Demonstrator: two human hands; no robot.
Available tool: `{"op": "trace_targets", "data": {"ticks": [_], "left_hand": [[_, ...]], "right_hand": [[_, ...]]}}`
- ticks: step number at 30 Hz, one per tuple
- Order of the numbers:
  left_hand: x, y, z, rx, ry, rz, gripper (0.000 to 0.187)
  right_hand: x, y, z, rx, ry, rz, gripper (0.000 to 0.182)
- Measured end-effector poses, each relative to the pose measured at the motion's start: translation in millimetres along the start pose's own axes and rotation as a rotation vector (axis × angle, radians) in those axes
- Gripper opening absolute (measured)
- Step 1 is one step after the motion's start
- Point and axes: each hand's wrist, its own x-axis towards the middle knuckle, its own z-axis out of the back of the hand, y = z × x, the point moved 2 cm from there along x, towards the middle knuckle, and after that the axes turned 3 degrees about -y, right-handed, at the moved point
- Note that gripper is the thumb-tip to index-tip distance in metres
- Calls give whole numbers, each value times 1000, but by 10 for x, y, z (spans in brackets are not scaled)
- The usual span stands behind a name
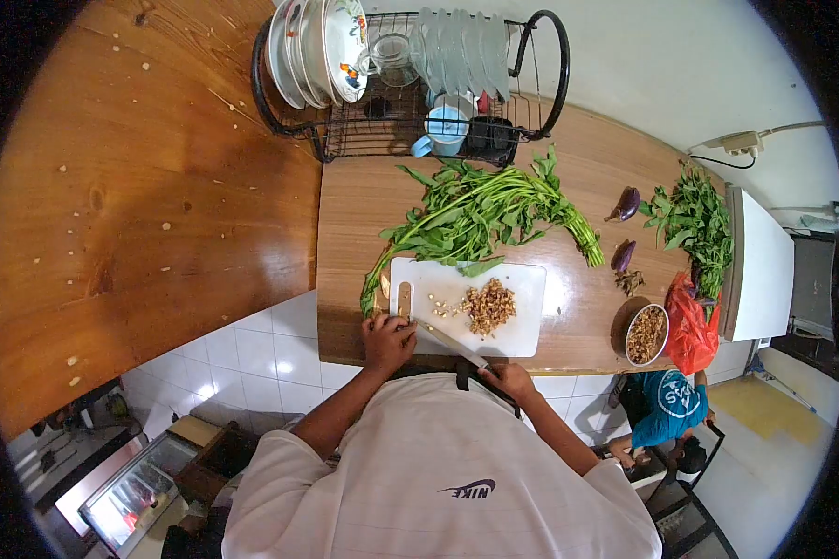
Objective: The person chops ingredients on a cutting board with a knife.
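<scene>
My right hand [508, 380] is closed around the handle of a kitchen knife [449, 343], whose blade slants across the near edge of a white cutting board [527, 317]. At the board's near-left corner, the fingers of my left hand [389, 343] are curled together close to the knife tip; anything inside them is hidden. A pile of chopped brown pieces [489, 308] lies on the board, with small pale pieces [442, 306] to its left. Pale bits [385, 286] rest beside the board's handle slot.
Leafy greens [485, 210] lie behind the board. Rightward are two small eggplants [626, 204], a bowl of brown pieces [647, 335], a red plastic bag [692, 326] and more greens [694, 210]. A dish rack [382, 140] stands at the back. Another person [667, 407] is low at right.
</scene>
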Motion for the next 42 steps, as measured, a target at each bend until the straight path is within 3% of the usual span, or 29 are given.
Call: {"op": "trace_targets", "data": {"ticks": [4, 7, 18, 20, 25, 36, 40, 42], "left_hand": [[6, -6, 8, 49, 35, -1, 21], [23, -19, 36, 49, 57, 4, 20], [41, -11, 31, 20, 87, 47, 14], [29, 2, -39, 30, 8, 87, 14], [54, 12, -93, -31, 37, 192, 14], [63, 65, -160, -61, 33, 286, 14], [58, 69, -186, -62, -1, 276, 15], [62, 59, -172, -54, -17, 264, 15]], "right_hand": [[37, 3, 5, -9, 18, 27, 61], [67, -9, -5, -70, 117, -70, 53], [137, -41, -111, -101, -104, 75, 49], [128, -143, -92, -139, -80, 59, 50], [72, -209, -74, -91, -75, 54, 50], [144, -256, 19, -137, 227, -71, 63], [182, -320, -40, -124, 237, -59, 62], [197, -330, -64, -64, 105, 21, 62]]}}
